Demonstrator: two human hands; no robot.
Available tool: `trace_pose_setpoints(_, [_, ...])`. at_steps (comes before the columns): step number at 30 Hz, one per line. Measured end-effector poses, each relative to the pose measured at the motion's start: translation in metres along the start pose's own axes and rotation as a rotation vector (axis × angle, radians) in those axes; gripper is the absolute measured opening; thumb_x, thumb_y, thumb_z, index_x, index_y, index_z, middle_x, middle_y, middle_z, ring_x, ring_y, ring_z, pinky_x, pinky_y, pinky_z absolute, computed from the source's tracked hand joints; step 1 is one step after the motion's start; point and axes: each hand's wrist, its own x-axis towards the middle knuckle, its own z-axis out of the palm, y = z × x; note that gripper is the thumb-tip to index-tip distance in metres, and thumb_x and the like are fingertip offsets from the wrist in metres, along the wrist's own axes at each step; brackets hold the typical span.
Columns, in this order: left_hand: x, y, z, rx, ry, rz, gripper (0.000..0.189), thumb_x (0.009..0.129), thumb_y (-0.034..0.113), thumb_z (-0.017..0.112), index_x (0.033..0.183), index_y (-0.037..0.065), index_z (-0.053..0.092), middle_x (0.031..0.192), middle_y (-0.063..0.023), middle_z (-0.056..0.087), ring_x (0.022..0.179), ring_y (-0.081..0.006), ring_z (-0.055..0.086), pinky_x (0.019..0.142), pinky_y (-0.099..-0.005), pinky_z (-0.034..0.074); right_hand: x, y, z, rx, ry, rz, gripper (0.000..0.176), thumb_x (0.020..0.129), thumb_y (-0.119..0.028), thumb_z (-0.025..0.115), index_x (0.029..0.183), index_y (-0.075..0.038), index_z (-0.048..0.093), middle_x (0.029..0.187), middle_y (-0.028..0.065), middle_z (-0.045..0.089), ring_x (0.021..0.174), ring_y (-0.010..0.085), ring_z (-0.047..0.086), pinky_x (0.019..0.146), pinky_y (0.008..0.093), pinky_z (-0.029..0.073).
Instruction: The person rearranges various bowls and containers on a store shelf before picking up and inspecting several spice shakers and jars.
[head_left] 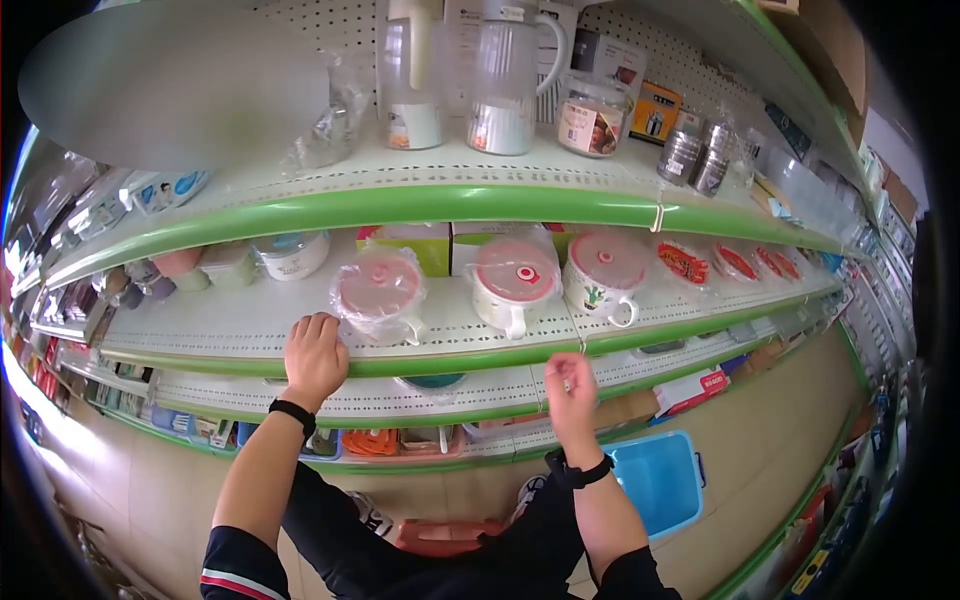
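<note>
My left hand (316, 358) is at the front edge of the middle shelf, its fingers curled and together, with nothing visible in them. Just beyond it stands a plastic-wrapped cup with a pink lid (380, 290). My right hand (572, 392) is a little in front of the green shelf edge, its fingers curled in, with no object showing. Above it are a second wrapped lidded cup (514, 284) and a cup with a cactus print (604, 275). Neither hand touches a cup.
Clear pitchers (503, 90) and a glass jar (592, 115) stand on the upper shelf (400, 208). Red-patterned wrapped items (684, 262) lie right of the cups. A blue basin (660, 485) is on the floor at right, and a red stool (445, 537) is below me.
</note>
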Motion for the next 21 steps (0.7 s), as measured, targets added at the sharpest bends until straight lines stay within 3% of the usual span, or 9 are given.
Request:
trace_pose_setpoints(2, [-0.001,0.000,0.000,-0.012,-0.013,-0.036,0.033,0.088,0.013,0.056,0.119,0.002,0.060,0.116,-0.0163,0.066,0.105,-0.0382,0.062,0.095,-0.0510,0.050,0.018,-0.022,0.000,-0.114,0.063,-0.171,0.052,0.096,-0.010,0.075,0.142,0.001,0.053,0.137,0.0143,0.061,0.122,0.0229,0.061,0.103,0.0366,0.051])
trace_pose_setpoints(5, [0.000,0.000,-0.008,-0.307,-0.137,-0.305,0.047,0.095,0.015,0.057,0.139,0.000,0.050,0.129,-0.0193,0.064,0.110,-0.0397,0.064,0.095,-0.0527,0.052,0.039,-0.043,0.021,-0.222,0.025,-0.126,0.088,0.091,-0.016,0.081,0.160,0.004,0.030,0.158,0.0238,0.043,0.140,0.0342,0.051,0.114,0.0436,0.045])
trace_pose_setpoints(8, [0.012,0.003,-0.013,-0.705,0.010,-0.474,0.076,0.097,0.025,0.069,0.157,0.000,0.031,0.147,-0.0243,0.054,0.118,-0.0421,0.064,0.098,-0.0531,0.053,0.059,-0.048,0.036,-0.399,-0.054,-0.162,0.108,0.088,-0.023,0.085,0.164,0.007,0.015,0.164,0.0301,0.032,0.148,0.0417,0.042,0.122,0.0483,0.037])
trace_pose_setpoints(11, [0.023,0.026,-0.010,-0.543,-0.092,-0.358,0.108,0.088,0.036,0.083,0.164,-0.001,0.016,0.158,-0.0293,0.040,0.128,-0.0447,0.060,0.104,-0.0511,0.052,0.070,-0.048,0.049,-0.464,-0.017,-0.247,0.107,0.085,-0.023,0.086,0.163,0.008,0.018,0.162,0.0335,0.031,0.149,0.0470,0.038,0.123,0.0498,0.034])
trace_pose_setpoints(14, [0.032,0.052,0.000,-0.454,-0.083,-0.362,0.123,0.080,0.042,0.089,0.164,-0.002,0.011,0.159,-0.0337,0.033,0.134,-0.0495,0.054,0.107,-0.0511,0.052,0.076,-0.041,0.053,-0.510,0.005,-0.231,0.100,0.087,-0.021,0.082,0.162,0.007,0.021,0.160,0.0335,0.033,0.148,0.0486,0.037,0.123,0.0506,0.034])
trace_pose_setpoints(21, [0.053,0.077,0.006,-0.498,-0.167,-0.418,0.119,0.082,0.039,0.087,0.163,-0.004,0.011,0.158,-0.0347,0.033,0.138,-0.0521,0.050,0.109,-0.0514,0.051,0.085,-0.011,0.050,-0.518,0.026,-0.356,0.086,0.092,-0.019,0.076,0.159,0.005,0.028,0.156,0.0326,0.038,0.145,0.0489,0.040,0.121,0.0524,0.035])
